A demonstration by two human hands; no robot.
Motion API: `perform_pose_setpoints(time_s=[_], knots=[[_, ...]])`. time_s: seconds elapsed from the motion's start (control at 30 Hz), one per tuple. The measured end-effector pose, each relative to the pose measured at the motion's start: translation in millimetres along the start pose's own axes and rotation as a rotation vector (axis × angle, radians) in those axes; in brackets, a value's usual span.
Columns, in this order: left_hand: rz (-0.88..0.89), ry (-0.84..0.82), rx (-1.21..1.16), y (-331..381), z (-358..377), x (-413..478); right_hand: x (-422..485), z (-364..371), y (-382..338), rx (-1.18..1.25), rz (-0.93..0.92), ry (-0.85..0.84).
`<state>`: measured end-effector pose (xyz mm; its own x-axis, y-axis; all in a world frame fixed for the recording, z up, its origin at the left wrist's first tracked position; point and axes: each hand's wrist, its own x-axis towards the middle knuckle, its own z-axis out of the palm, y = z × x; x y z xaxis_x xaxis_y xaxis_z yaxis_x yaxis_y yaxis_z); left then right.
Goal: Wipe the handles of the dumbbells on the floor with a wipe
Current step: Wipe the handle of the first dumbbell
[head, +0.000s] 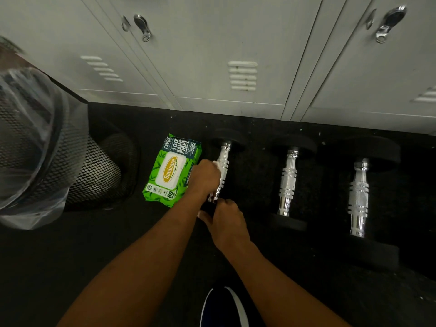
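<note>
The floor (146, 251) is dark, almost black rubber, with small pale specks near the wall. Along the far side stands a row of pale grey metal lockers (212, 55), with vent slots low in the doors and shiny latch handles higher up. Three dumbbells lie on the floor in a row before the lockers, each with a chrome handle and black ends. The left hand (205, 172) is closed around the handle of the left dumbbell (223, 161), and a small piece of white wipe (217, 164) shows between the fingers and the metal. The right hand (226, 219) rests at the near end of this same dumbbell, fingers bent; whether it grips the black end I cannot tell. The middle dumbbell (287, 180) and the right dumbbell (359, 197) lie apart from the hands. Just beside the left dumbbell, on its left, lies a green pack of wipes (168, 172), lid shut. Further left stands a black mesh bin (94, 171) with a clear plastic liner. A dark shoe (223, 308) with a white stripe shows at the bottom edge.
</note>
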<state>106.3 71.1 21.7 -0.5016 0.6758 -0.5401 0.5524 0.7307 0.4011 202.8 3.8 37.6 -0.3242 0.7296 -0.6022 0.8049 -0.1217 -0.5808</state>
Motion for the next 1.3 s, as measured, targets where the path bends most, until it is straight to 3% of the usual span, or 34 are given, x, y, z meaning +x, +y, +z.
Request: perform_pose_setpoints(time_s=[0.13, 0.33, 0.53, 0.77, 0.93, 1.13, 1.3], knots=[[0.022, 0.023, -0.032, 29, -4, 14, 0, -1, 1, -0.027, -0.003, -0.014], [0.101, 0.016, 0.107, 38, -4, 15, 0, 0, 0, -0.003, 0.004, -0.025], [0.238, 0.018, 0.411, 10, 6, 6, 0, 0, -1, 0.034, 0.022, -0.023], [0.322, -0.102, 0.540, -35, 6, -20, 0, -1, -1, -0.003, -0.017, -0.039], [0.308, -0.152, 0.497, -43, 2, -28, 2, -2, 0, -0.029, -0.010, -0.055], [0.139, 0.020, 0.217, -10, 2, -18, 0, -1, -2, 0.021, 0.006, -0.043], [0.074, 0.065, 0.107, 32, 1, 6, 0, -1, -3, 0.015, 0.022, -0.054]])
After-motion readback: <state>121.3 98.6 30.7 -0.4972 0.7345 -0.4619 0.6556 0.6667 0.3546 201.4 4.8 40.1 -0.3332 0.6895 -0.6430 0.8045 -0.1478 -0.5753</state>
